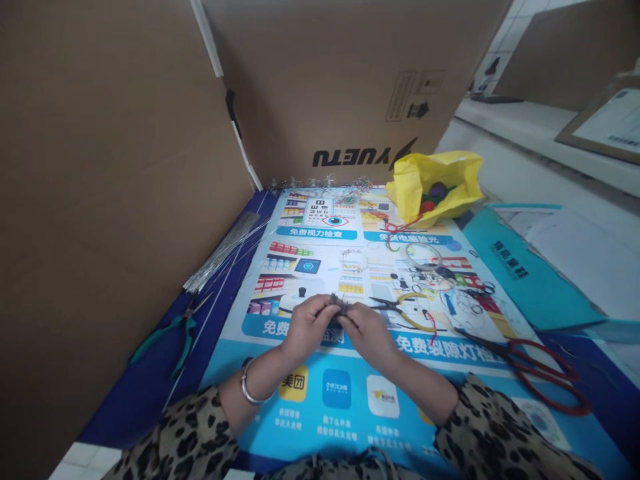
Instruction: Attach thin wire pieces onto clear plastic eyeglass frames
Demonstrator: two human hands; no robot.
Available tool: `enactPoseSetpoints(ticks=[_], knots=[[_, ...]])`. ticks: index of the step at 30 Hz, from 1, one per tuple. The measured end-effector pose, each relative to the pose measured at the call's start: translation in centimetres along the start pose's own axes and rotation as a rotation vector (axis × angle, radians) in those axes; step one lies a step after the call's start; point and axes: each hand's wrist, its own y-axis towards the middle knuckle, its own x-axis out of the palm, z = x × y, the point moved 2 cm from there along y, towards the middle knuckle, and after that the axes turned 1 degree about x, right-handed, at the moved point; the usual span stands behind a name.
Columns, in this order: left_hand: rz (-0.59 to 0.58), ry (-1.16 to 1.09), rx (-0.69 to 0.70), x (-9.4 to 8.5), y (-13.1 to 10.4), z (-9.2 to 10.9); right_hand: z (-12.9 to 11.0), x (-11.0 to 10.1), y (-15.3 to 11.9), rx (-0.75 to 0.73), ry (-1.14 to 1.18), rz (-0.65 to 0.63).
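Fingertip to fingertip, my left hand (309, 325) and my right hand (369, 335) pinch a small dark piece (342, 305) from both sides, over the printed sheet. Thin wire-like ends seem to stick up from it; its exact kind is too small to make out. Just right of my right hand lie yellow-handled pliers (417, 325), their dark jaws pointing at the fingers. A silver bangle (245, 385) circles my left wrist.
Teal-handled pliers (186, 328) and a bundle of silver wires (220, 257) lie left. Red-handled scissors (543, 373) rest right. Farther back are a wire coil (424, 255), a yellow bag (407, 190) and tangled wire pieces (350, 193). Cardboard walls (320, 87) stand behind and left.
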Motion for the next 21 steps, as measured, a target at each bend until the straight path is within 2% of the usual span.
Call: enactPoseSetpoints(ticks=[6,12,21], knots=[[0.01,-0.001,0.002,-0.1,0.0,0.2,0.0,0.0,0.0,-0.019,-0.017,0.029],[0.099,-0.008,0.015,-1.4,0.1,1.5,0.0,-0.7,-0.2,-0.097,-0.09,0.051],[0.092,-0.045,0.031,-1.5,0.0,2.0,-0.6,-0.9,-0.1,-0.149,-0.303,-0.025]])
